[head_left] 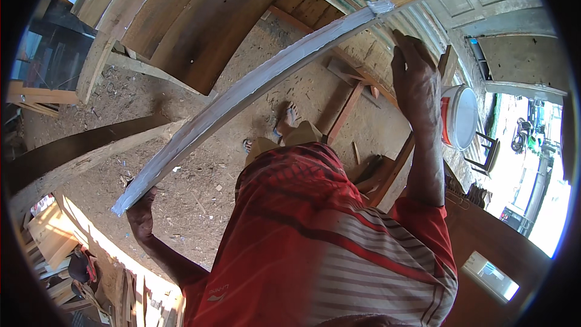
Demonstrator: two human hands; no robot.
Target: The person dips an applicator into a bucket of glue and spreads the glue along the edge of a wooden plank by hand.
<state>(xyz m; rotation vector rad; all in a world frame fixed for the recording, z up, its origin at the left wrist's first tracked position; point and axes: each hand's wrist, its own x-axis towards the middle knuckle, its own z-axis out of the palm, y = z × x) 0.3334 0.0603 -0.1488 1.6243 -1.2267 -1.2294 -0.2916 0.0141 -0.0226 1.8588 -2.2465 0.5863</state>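
A long, narrow wooden plank crosses the view at a slant, from lower left to upper right. Wet-looking bluish-white paste coats most of its upper face, with a thicker lump close to the far right end, where bare wood shows. My left hand grips the plank near its lower left end from beneath, its fingers partly hidden under the wood. Just below the far right end is my right hand, apart from the plank. Its fingers are bent and spread, and I see nothing between them.
Wide brown boards are stacked at upper left. Another long plank juts in from the left. A white bucket stands at right, near a wooden frame. Wood scraps lie at lower left, and shavings litter the dirt floor.
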